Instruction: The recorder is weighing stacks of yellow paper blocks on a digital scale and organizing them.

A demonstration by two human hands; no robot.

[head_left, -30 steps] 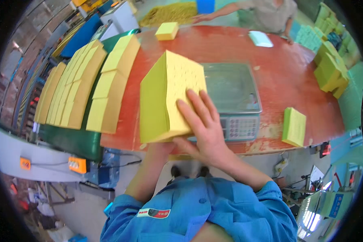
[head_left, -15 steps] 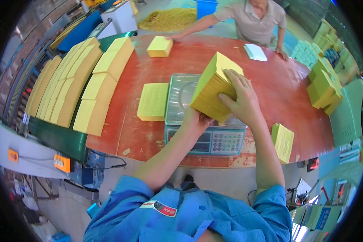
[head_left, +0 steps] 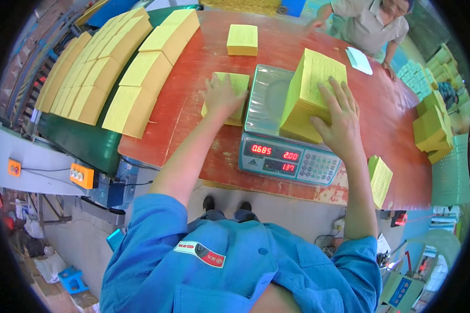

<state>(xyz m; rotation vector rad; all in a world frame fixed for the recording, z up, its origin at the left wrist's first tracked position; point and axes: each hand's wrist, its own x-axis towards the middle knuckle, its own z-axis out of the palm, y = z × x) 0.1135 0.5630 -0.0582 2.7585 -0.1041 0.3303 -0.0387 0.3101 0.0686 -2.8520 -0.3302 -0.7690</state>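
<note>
On the right half of the scale's clear pan [head_left: 262, 117] stands a tall stack of yellow paper [head_left: 308, 101]. My right hand [head_left: 343, 124] lies against its right side and top, fingers spread and thumb on the near side. To the left of the scale [head_left: 292, 161], my left hand [head_left: 220, 98] is open over a lower yellow paper stack [head_left: 239, 83], partly covering it; whether it touches the paper I cannot tell. The scale's red digits are lit.
Long rows of yellow paper stacks [head_left: 141, 70] fill the green conveyor [head_left: 68, 133] at left. Another stack [head_left: 242, 40] sits farther back on the red table [head_left: 188, 109], and a small one [head_left: 380, 180] near the right front edge. Across stands a person [head_left: 371, 26] beside a pale sheet [head_left: 359, 60].
The tall stack has come down from mid-air onto the scale. My left hand has left it and moved left over the lower stack. The person's hand has drawn away from the far stack.
</note>
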